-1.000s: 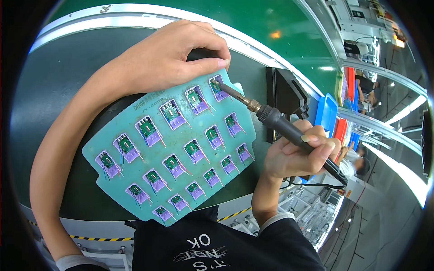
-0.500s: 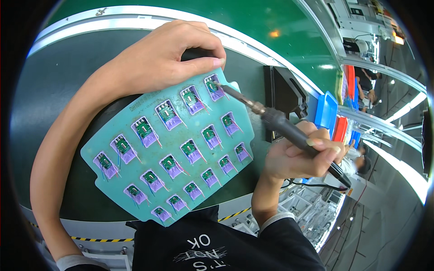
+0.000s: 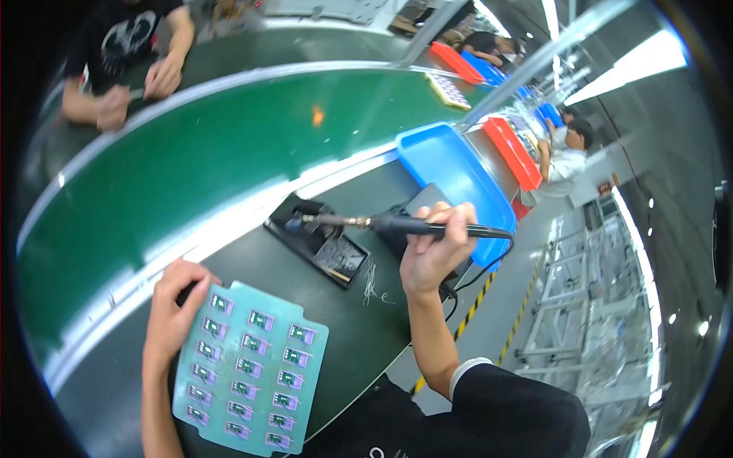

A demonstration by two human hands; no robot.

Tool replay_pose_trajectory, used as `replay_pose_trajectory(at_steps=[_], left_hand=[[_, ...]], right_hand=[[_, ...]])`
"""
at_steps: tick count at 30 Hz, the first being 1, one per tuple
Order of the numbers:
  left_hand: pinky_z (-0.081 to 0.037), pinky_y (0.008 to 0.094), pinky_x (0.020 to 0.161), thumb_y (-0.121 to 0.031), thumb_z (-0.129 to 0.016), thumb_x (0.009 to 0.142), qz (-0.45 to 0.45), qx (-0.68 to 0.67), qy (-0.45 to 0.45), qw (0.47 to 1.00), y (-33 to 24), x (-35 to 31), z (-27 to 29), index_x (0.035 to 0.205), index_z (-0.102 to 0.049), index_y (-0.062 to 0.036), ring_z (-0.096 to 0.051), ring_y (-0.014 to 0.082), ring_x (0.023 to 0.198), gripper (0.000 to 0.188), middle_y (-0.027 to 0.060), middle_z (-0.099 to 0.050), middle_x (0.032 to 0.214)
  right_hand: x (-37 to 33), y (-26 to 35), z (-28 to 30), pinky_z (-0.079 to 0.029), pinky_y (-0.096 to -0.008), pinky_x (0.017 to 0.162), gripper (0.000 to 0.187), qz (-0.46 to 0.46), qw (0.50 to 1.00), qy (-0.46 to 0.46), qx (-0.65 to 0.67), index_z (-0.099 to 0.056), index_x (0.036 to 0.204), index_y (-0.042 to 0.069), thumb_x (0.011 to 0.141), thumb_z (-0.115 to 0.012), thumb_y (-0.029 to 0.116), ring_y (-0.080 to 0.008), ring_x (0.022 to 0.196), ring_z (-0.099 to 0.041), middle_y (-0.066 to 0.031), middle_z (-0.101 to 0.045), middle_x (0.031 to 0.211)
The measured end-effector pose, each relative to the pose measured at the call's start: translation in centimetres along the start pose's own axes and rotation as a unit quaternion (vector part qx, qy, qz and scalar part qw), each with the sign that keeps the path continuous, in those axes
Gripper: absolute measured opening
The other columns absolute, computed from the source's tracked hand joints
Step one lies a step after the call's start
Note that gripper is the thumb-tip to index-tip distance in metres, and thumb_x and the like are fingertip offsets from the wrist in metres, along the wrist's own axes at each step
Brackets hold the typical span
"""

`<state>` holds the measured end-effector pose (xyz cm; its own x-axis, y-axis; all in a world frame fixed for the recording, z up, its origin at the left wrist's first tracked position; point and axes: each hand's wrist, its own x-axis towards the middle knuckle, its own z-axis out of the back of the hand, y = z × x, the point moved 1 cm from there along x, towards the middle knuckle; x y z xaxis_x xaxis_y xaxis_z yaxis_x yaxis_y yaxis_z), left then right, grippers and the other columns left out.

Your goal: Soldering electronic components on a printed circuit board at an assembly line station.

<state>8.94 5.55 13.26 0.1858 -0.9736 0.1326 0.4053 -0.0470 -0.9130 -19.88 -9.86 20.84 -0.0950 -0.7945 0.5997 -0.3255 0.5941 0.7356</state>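
My right hand (image 3: 437, 259) is closed round the dark handle of a soldering iron (image 3: 401, 224). The iron's metal tip points left, over one end of a black soldering iron stand (image 3: 336, 256); whether it touches the stand I cannot tell. My left hand (image 3: 174, 305) is closed at the upper left edge of a teal fixture board (image 3: 263, 294), its thumb along the edge. Rows of small green circuit boards (image 3: 260, 320) sit in the fixture's pockets, on lilac pieces with thin wires attached.
Thin wire scraps (image 3: 374, 286) lie beside the stand. A blue bin (image 3: 458, 175) stands beyond my right hand, with a red bin (image 3: 511, 153) farther off. The iron's black cord (image 3: 489, 263) loops down past the table's right edge. Across the green conveyor belt (image 3: 191, 168), another person works.
My right hand has carried the soldering iron away from the fixture's circuit boards to the stand. The view has turned right, so the fixture now appears lower left, with my left hand still at it.
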Motion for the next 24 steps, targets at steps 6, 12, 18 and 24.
replay_pose_trajectory(at_steps=[6,12,18,24], left_hand=[[-0.046,0.0326,0.079,-0.008,-0.061,0.090,-0.021,-0.021,0.012,0.999,-0.4,0.8,-0.8,0.088,-0.065,0.0021,-0.059,0.0221,0.087,0.011,0.0100,-0.066,0.090],[-0.046,0.0284,0.076,-0.009,-0.060,0.093,-0.017,-0.031,0.015,0.999,0.4,-0.2,-0.2,0.093,-0.065,0.0022,-0.060,0.0170,0.086,0.013,0.0090,-0.065,0.094],[-0.045,0.0274,0.076,-0.010,-0.059,0.095,-0.004,-0.023,0.019,1.000,-0.3,-0.7,-1.1,0.096,-0.067,0.0011,-0.058,0.0145,0.084,0.014,0.0071,-0.064,0.093],[-0.043,0.0258,0.077,-0.017,-0.061,0.096,0.056,0.012,-0.006,0.998,1.2,-1.3,-0.4,0.096,-0.064,0.0032,-0.055,0.0112,0.083,0.020,0.0033,-0.060,0.089]], right_hand=[[0.2,0.4,4.7,-0.028,-0.0230,0.039,0.028,-0.024,0.997,-0.037,0.070,-0.046,0.075,0.005,0.102,-0.049,0.015,-0.0064,0.043,-0.034,-0.0017,-0.045,0.060],[-1.1,-0.9,5.8,-0.033,-0.0220,0.041,0.025,-0.058,0.994,-0.019,0.086,-0.051,0.077,0.004,0.100,-0.052,0.012,-0.0045,0.045,-0.041,-0.0062,-0.056,0.068],[-1.1,-0.6,7.8,-0.034,-0.0201,0.043,0.026,-0.047,0.995,-0.036,0.076,-0.052,0.077,0.005,0.101,-0.054,0.016,-0.0039,0.047,-0.044,-0.0039,-0.057,0.066],[-0.6,0.9,8.0,-0.034,-0.0207,0.039,0.024,-0.014,0.996,-0.083,0.037,-0.048,0.078,0.007,0.099,-0.055,0.017,-0.0040,0.043,-0.042,-0.0049,-0.057,0.064]])
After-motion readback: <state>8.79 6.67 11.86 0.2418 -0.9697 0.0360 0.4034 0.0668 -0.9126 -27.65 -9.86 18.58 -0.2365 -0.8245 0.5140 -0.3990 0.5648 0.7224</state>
